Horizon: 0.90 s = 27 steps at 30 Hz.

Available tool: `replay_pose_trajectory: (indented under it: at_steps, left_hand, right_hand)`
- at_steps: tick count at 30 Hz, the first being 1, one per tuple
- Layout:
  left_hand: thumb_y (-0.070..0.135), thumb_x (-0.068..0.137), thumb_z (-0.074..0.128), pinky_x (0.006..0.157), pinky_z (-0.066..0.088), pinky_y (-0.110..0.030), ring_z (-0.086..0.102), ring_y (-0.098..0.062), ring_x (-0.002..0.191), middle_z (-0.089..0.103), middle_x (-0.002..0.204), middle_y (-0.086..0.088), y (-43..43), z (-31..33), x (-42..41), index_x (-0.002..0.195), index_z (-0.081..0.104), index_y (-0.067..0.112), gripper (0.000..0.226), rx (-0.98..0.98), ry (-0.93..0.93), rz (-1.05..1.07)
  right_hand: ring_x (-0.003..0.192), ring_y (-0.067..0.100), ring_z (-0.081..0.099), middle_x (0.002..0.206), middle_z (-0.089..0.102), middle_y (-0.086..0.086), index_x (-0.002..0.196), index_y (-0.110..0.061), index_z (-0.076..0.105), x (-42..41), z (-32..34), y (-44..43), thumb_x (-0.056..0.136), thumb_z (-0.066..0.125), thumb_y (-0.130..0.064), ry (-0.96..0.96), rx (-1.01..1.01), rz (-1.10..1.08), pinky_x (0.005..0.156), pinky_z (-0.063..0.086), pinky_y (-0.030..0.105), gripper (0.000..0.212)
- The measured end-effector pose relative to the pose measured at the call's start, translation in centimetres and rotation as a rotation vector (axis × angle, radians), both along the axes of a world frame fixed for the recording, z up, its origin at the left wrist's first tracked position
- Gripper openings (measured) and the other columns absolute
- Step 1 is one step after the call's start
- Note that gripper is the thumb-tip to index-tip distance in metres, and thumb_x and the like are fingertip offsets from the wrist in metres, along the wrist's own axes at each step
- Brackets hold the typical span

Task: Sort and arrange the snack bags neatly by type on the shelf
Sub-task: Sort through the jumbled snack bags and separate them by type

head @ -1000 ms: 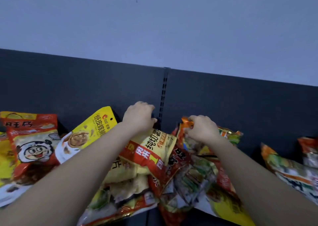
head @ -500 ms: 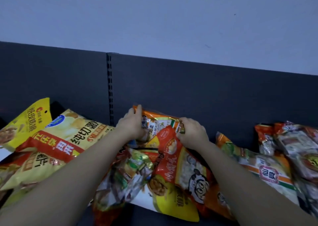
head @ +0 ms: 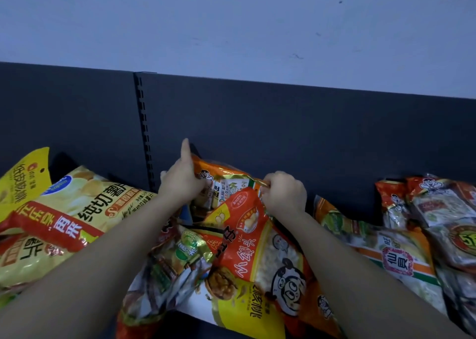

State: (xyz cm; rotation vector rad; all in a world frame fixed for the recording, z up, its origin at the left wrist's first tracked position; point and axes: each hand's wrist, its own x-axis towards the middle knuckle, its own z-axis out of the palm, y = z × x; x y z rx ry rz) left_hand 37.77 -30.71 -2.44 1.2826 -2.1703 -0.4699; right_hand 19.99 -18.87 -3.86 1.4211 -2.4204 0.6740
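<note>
Both hands grip the top edge of the orange rice-cracker bag (head: 229, 181), which stands against the dark back panel (head: 257, 122) just right of the slotted upright (head: 144, 132). The left hand (head: 180, 181) is closed on the bag's left corner with the index finger pointing up along the panel; the right hand (head: 283, 193) is pinched tight on the right corner of the seal. To do this step well, lift the bag by the seal, not the filled body, so the contents are not crushed. Raise it straight up until it clears the orange steamed-bun snack bag (head: 257, 240) overlapping its lower front, then carry it right of the upright to the matching rice-cracker bags (head: 396, 256), judged to be the same type. Keep both corners level so the film does not fold. The yellow potato-chip bag (head: 85, 204), left of the upright, should be left undisturbed. Compared with half a second ago, the view is nearly unchanged, the left index finger is now raised, and the bag's top edge appears pulled tauter between the hands.
</note>
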Motion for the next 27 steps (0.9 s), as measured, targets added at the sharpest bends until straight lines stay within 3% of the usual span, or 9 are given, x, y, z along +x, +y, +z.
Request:
replay_pose_trajectory:
  at_steps: [2,5,7,11,13,16,18,21,27]
  left_hand:
    - [0.036,0.082,0.074,0.097,0.045,-0.057,0.061,-0.028,0.096,0.062,0.099,-0.004,-0.1,0.2,-0.1,0.152,-0.014,0.024,0.113,0.017,0.098,-0.058]
    - [0.046,0.077,0.077,0.094,0.05,-0.05,0.056,-0.031,0.117,0.054,0.133,-0.01,0.0,1.1,-0.8,0.153,-0.004,0.018,0.115,0.079,0.264,-0.079]
    - [0.057,0.07,0.077,0.097,0.048,-0.05,0.05,-0.031,0.125,0.047,0.142,-0.012,0.3,1.6,-1.5,0.149,0.017,0.008,0.11,0.159,0.288,-0.052]
    - [0.072,0.068,0.068,0.091,0.05,-0.038,0.058,-0.025,0.112,0.061,0.126,-0.005,1.9,1.7,-2.1,0.124,0.058,0.017,0.079,0.367,0.062,-0.194]
    - [0.071,0.074,0.063,0.096,0.042,-0.034,0.052,-0.025,0.124,0.055,0.138,-0.002,2.9,1.5,-2.3,0.13,0.055,0.026,0.073,0.444,-0.051,-0.324]
    - [0.064,0.079,0.064,0.11,0.035,-0.038,0.041,-0.027,0.137,0.042,0.15,-0.005,4.1,1.1,-2.5,0.142,0.046,0.013,0.082,0.53,-0.37,-0.415]
    - [0.047,0.084,0.07,0.1,0.045,-0.035,0.054,-0.024,0.119,0.059,0.129,-0.005,4.6,0.6,-2.7,0.124,0.064,0.007,0.057,0.501,-0.515,-0.466]
    - [0.019,0.088,0.069,0.058,0.042,-0.028,0.052,-0.019,0.07,0.061,0.079,-0.007,5.1,0.0,-3.2,0.081,0.066,0.007,0.014,0.328,-0.441,-0.424]
    - [0.016,0.088,0.055,0.063,0.05,-0.032,0.063,-0.028,0.084,0.069,0.092,-0.006,6.2,1.5,-5.1,0.086,0.07,0.021,0.016,-0.037,-0.237,-0.151]
  right_hand:
    - [0.085,0.023,0.061,0.096,0.064,0.0,0.093,-0.017,0.07,-0.2,0.7,0.2,0.091,0.054,-0.021,-0.004,-0.082,-0.033,0.075,0.039,0.03,0.017]
    - [0.082,0.025,0.06,0.092,0.064,0.002,0.09,-0.014,0.07,-0.6,2.0,0.4,0.091,0.052,-0.018,0.01,-0.189,-0.095,0.078,0.038,0.034,0.019]
    - [0.079,0.027,0.059,0.089,0.064,0.003,0.088,-0.013,0.071,-0.6,3.1,0.8,0.09,0.053,-0.017,0.021,-0.278,-0.131,0.079,0.039,0.036,0.019]
    - [0.078,0.028,0.061,0.089,0.066,0.005,0.091,-0.013,0.072,-0.4,4.9,2.1,0.09,0.055,-0.014,0.078,-0.391,-0.189,0.08,0.043,0.039,0.017]
    - [0.08,0.027,0.061,0.09,0.066,0.004,0.092,-0.014,0.071,-0.6,5.4,3.0,0.091,0.054,-0.014,0.111,-0.396,-0.224,0.081,0.039,0.038,0.017]
    - [0.081,0.027,0.061,0.09,0.067,0.004,0.093,-0.014,0.07,-1.3,6.1,4.6,0.092,0.053,-0.014,0.11,-0.433,-0.291,0.081,0.037,0.037,0.018]
    - [0.082,0.027,0.06,0.09,0.066,0.003,0.092,-0.014,0.069,-1.6,6.8,5.6,0.094,0.051,-0.015,0.107,-0.454,-0.317,0.08,0.035,0.036,0.019]
    - [0.083,0.026,0.06,0.089,0.066,0.002,0.092,-0.014,0.069,-2.2,7.8,7.0,0.095,0.05,-0.016,0.131,-0.492,-0.316,0.08,0.034,0.036,0.019]
    - [0.083,0.026,0.058,0.087,0.064,0.001,0.088,-0.013,0.067,-4.5,8.6,10.2,0.096,0.05,-0.019,0.134,-0.522,-0.308,0.077,0.029,0.035,0.019]
